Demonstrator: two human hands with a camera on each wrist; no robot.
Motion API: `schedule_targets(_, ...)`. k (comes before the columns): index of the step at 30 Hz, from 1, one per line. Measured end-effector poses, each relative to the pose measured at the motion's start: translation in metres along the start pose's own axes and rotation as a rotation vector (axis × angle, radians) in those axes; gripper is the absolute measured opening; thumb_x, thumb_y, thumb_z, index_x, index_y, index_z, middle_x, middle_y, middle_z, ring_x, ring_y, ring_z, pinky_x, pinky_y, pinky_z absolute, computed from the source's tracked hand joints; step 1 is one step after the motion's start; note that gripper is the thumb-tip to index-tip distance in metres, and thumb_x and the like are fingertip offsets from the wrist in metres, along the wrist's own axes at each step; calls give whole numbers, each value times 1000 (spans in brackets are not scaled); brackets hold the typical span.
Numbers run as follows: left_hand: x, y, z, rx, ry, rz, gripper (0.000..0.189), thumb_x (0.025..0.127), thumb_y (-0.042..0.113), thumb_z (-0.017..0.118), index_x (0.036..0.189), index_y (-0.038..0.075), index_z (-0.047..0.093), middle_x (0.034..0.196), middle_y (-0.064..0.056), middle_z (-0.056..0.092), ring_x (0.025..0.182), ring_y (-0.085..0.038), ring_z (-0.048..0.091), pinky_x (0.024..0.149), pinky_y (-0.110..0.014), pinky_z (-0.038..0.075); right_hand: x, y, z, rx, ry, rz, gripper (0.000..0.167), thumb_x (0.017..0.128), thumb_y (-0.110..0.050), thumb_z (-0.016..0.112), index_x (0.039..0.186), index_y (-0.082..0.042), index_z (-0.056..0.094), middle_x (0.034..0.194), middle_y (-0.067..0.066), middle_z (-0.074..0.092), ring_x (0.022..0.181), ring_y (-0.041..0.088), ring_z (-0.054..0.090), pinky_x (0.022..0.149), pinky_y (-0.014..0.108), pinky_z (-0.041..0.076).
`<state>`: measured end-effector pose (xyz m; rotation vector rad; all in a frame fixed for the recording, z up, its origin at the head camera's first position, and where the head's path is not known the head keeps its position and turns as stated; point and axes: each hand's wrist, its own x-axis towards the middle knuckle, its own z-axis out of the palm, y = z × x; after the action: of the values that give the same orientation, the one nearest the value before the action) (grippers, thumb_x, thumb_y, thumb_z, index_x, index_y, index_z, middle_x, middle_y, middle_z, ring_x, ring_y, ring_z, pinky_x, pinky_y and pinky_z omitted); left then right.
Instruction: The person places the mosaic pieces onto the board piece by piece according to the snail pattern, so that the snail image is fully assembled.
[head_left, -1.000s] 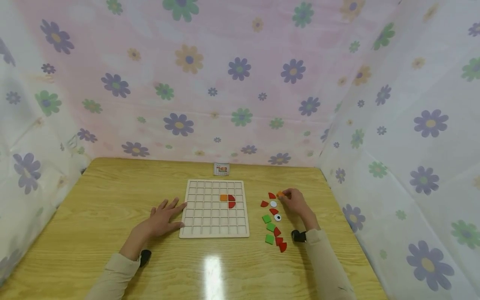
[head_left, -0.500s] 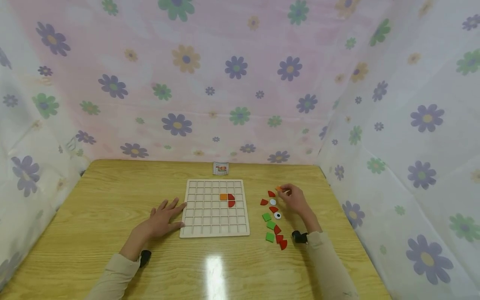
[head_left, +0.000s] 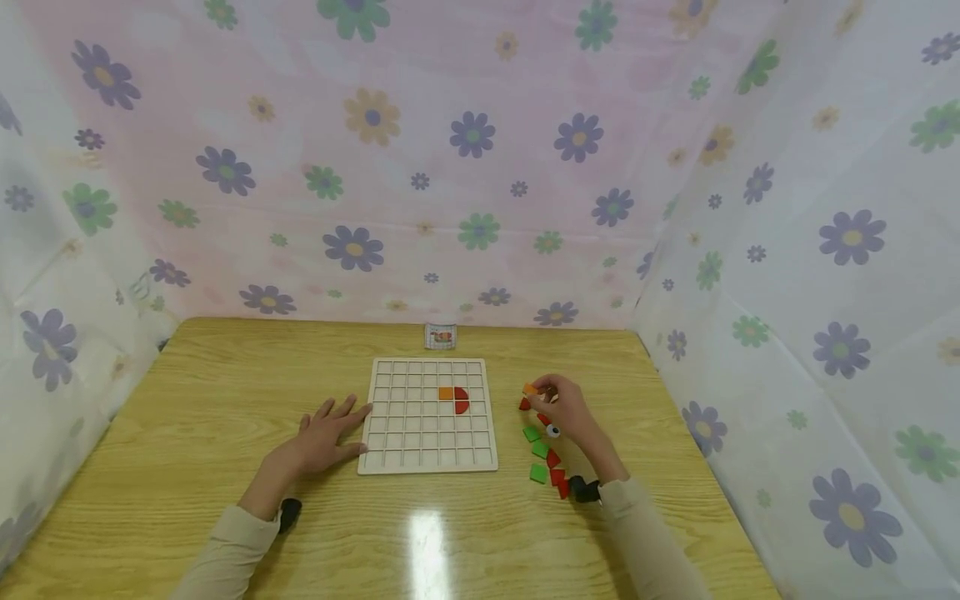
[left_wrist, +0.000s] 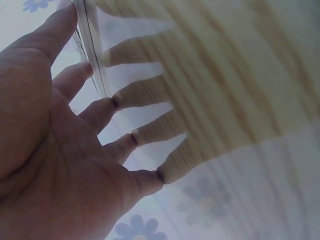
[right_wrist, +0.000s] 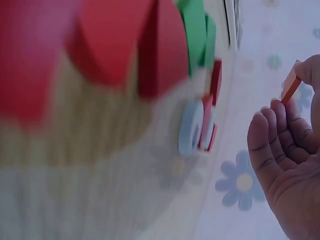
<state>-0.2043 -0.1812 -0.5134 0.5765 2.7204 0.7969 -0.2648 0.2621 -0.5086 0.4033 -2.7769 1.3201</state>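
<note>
In the head view my right hand [head_left: 564, 410] pinches an orange tile [head_left: 529, 389] between thumb and fingertips, right of the wooden grid board [head_left: 397, 418]. The right wrist view shows this orange tile [right_wrist: 290, 86] held clear of the table. My left hand [head_left: 324, 442] lies on the table, fingers spread, with fingertips and thumb touching the board's left edge. On the board, an orange square [head_left: 446, 393] sits beside two red quarter-circle tiles [head_left: 461, 407] stacked in one column. The right hand hides some of the loose pieces below it.
Loose pieces lie right of the board: green squares [head_left: 539, 449], several red quarter-circles [head_left: 553, 458] and a white eye disc [head_left: 552, 431]. A small picture card [head_left: 440, 336] lies behind the board. Flowered cloth [head_left: 480, 167] encloses the table's back and sides.
The right hand lifted the orange tile from the far end of the loose pieces, then carried it left toward the board. The left hand stayed in place.
</note>
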Motion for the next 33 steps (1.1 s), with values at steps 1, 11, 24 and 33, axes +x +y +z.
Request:
schedule_targets(1,0,-1,0,0,0,0,70,100,37,65,158,9,38,164,-30,22,147,-61,11,104,-85,11,-1,-1,3,3,-6,-11,20,94,-7,72,110,3,66,98,15,67,80,19,61,66,25,51)
schedule_targets(11,1,-3,1,0,13,11,69,100,37,65,158,9,39,163,-30,22,146,-63,12,103,-86,11,-2,-11,33,42,-124,-103,20,92,-6,75,109,3,68,99,14,67,81,16,62,70,25,54)
schedule_targets(24,0,-2,0,-7,16,13,69,100,36,65,157,8,39,163,-30,22,146,-63,11,103,-86,10,6,-35,63,54,-194,-148,18,90,-4,76,106,0,72,104,12,71,80,14,61,73,26,55)
schedule_targets(33,1,-1,1,31,18,12,69,100,37,66,157,7,40,162,-31,25,145,-64,15,102,-87,13,19,-45,80,7,-239,-114,17,90,-11,78,104,-3,72,99,7,69,81,13,60,73,26,52)
